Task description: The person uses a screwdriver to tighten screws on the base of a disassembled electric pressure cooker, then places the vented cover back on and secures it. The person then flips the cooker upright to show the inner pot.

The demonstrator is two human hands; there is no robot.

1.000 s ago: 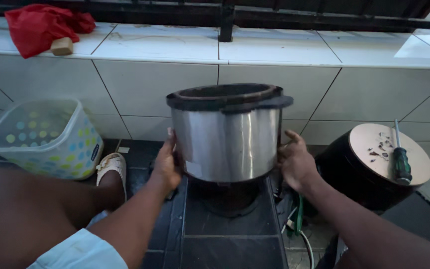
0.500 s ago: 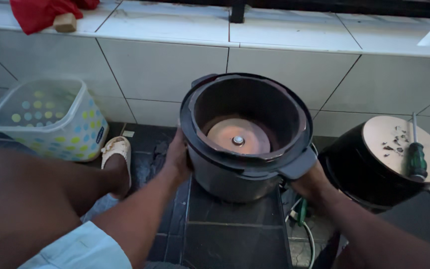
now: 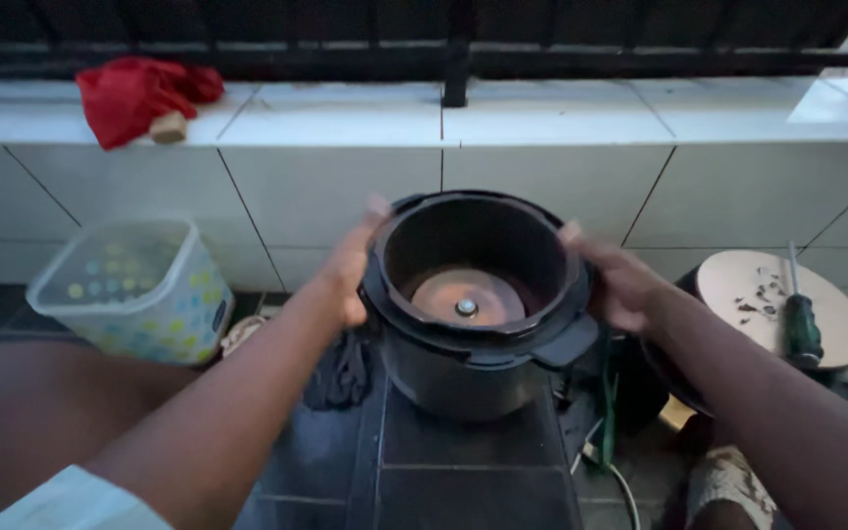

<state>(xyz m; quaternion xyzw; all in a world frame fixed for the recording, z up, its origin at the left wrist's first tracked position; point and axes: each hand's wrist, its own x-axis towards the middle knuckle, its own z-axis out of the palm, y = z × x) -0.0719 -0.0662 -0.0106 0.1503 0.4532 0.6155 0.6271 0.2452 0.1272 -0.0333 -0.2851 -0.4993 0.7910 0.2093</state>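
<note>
A round cooker body (image 3: 424, 368) with a black rim and metal wall stands upright on the dark tiled floor, its opening facing me. Inside I see a coppery heating plate (image 3: 468, 294) with a small centre button. My left hand (image 3: 350, 265) presses against the left side of the rim. On the right side of the rim rests my right hand (image 3: 615, 280). Both hands grip the cooker from opposite sides.
A patterned plastic container (image 3: 130, 285) sits at the left by the white tiled wall (image 3: 326, 186). A red cloth (image 3: 134, 93) lies on the ledge. At the right an overturned round pot (image 3: 777, 304) carries a green-handled screwdriver (image 3: 802, 319) and small bits. A green cable (image 3: 606, 412) trails beside the cooker.
The cooker, held up with its side toward me a second ago, has been lowered to the floor, opening facing me. Both hands moved up to its rim.
</note>
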